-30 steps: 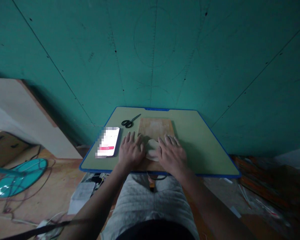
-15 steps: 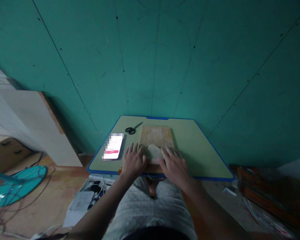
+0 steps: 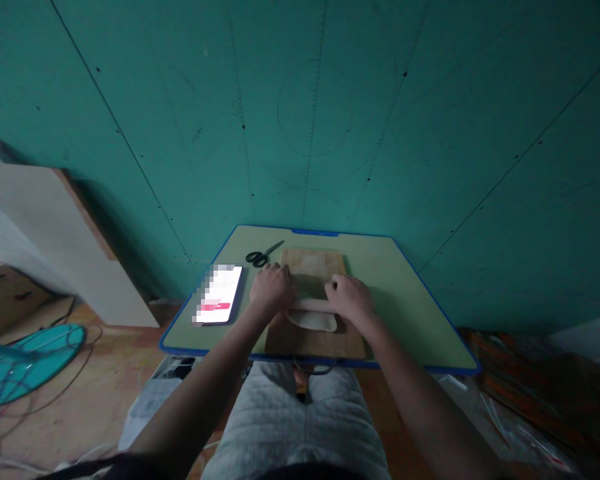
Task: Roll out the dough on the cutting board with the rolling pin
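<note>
A pale rolling pin (image 3: 313, 305) lies across a flat piece of dough (image 3: 314, 321) on the wooden cutting board (image 3: 316, 343). My left hand (image 3: 274, 288) is closed round the pin's left end. At its right end my right hand (image 3: 351, 295) is closed too, with the fingers curled over. The dough shows mostly on the near side of the pin; its far side is hard to make out in the shade.
Black-handled scissors (image 3: 263, 257) lie at the back left of the small blue-edged table (image 3: 410, 313). A lit phone (image 3: 220, 293) rests at its left. Behind stands a green wall (image 3: 305, 133). Cables and a teal round base (image 3: 40, 363) are on the floor.
The rolling pin has moved away from my body, up the board, and more dough shows on the near side. My fingers, stretched forward before, are now curled in. The view has shifted slightly.
</note>
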A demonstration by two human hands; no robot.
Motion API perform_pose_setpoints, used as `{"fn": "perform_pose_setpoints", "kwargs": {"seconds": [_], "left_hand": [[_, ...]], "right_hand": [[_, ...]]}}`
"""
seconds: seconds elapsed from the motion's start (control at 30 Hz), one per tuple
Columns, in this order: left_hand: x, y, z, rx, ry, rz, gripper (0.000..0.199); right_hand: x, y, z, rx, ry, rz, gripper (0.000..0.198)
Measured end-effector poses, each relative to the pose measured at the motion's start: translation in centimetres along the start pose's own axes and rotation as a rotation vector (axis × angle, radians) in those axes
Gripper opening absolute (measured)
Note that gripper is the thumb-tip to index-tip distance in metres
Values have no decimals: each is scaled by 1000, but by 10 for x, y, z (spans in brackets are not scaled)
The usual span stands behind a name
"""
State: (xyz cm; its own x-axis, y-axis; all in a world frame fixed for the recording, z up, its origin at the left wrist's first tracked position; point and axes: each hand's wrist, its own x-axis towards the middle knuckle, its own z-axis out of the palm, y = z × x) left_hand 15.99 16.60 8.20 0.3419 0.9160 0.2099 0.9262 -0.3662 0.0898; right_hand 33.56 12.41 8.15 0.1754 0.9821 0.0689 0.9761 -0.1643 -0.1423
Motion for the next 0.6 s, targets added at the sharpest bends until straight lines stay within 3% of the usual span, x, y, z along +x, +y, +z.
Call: {"fn": "perform_pose_setpoints", "kwargs": {"seconds": [0.27,0.43,0.6], "left_hand": [[30,-1,8,-64,-121,-84,45],[39,0,11,-28,-209,-99,41],[33,-3,11,-41,-277,-160,43]], "right_hand": [[38,3,7,7,-47,41,36],[41,6,9,22,-133,72,38],[33,3,3,21,-134,70,38]]}}
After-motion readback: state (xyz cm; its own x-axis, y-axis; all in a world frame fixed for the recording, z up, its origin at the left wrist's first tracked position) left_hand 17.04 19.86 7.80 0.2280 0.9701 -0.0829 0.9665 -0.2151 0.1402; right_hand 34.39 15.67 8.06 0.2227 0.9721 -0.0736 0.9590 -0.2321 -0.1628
